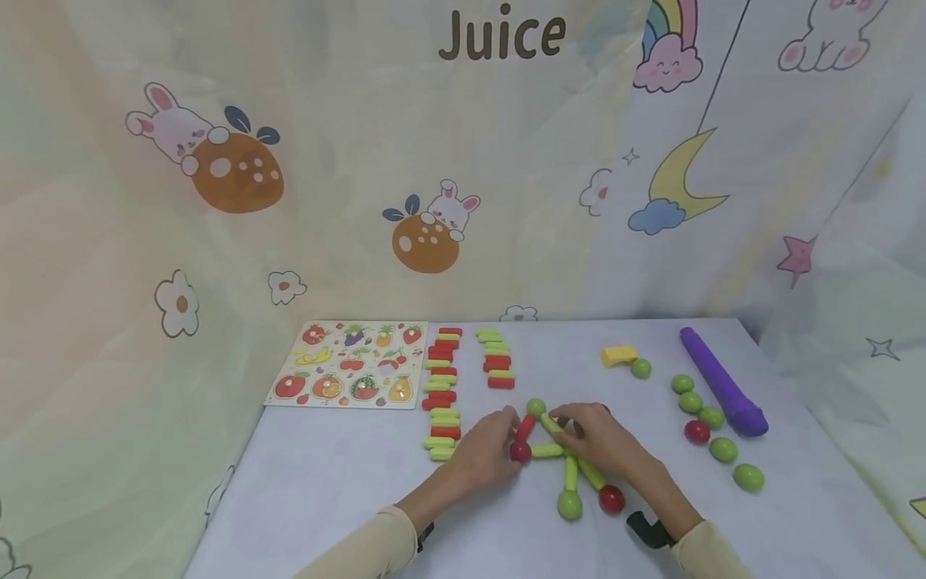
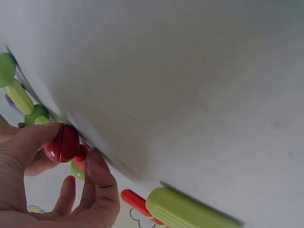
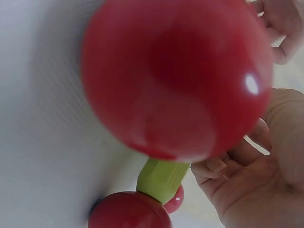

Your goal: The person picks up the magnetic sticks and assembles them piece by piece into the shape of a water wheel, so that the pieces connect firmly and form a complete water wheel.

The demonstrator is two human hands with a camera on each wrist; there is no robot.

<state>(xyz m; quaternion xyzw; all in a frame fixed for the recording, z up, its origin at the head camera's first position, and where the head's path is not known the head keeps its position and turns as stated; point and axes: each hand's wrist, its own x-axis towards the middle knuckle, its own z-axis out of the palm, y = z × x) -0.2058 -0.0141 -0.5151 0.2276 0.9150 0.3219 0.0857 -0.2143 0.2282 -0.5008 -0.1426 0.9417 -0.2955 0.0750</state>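
Note:
On the white table, green and red toy sticks and balls are joined into a figure. A green ball (image 1: 536, 408) tops it, with a red stick (image 1: 526, 426) running down to a red ball (image 1: 521, 452). My left hand (image 1: 486, 446) pinches that red ball (image 2: 62, 143) between thumb and fingers. With curled fingers my right hand (image 1: 604, 438) grips the slanted green stick (image 1: 552, 423); its fingertips are partly hidden in the right wrist view. Below, two green sticks lead to a green ball (image 1: 569, 505) and another red ball (image 1: 611, 499), which looms large in the right wrist view.
Left of the figure lie columns of loose red and green sticks (image 1: 445, 433). A fruit puzzle board (image 1: 347, 366) sits at the back left. On the right are loose balls (image 1: 723, 449), a purple microphone-shaped toy (image 1: 723, 386) and a yellow block (image 1: 618, 355).

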